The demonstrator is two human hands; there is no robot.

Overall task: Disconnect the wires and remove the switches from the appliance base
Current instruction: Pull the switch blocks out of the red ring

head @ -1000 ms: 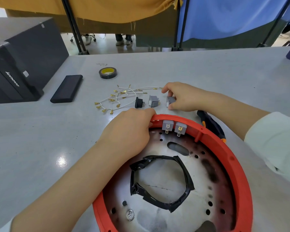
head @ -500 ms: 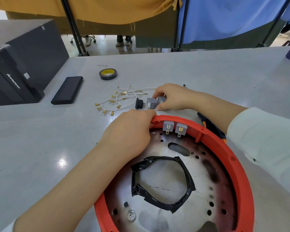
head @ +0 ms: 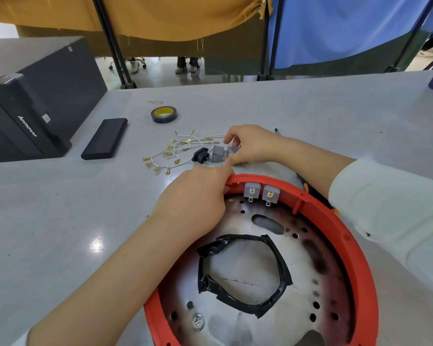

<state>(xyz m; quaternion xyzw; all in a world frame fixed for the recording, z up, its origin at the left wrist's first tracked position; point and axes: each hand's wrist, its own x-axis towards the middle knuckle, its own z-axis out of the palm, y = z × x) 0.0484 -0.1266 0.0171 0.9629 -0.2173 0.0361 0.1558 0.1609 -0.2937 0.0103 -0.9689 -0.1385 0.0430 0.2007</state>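
Over the last second our right hand has carried a small grey switch leftward across the worktop, from a spot apart from the others to right up against the grey switch already lying there, just right of the black socket piece. We read this as a removed switch being parked with the loose parts, so one more is out of the base. The white wires with gold clips lie in a heap left of centre, all disconnected as far as we can see.

Two grey switches still sit side by side in the far wall of the red base, their metal tabs bare, so the job seems partly done.

Our right hand reaches in from the right of the frame, palm down, fingers and thumb pinching the switch it has just brought over. Our left hand has not moved: it lies at centre frame with its fingers curled over the top left of the red rim, gripping it and holding the base steady.
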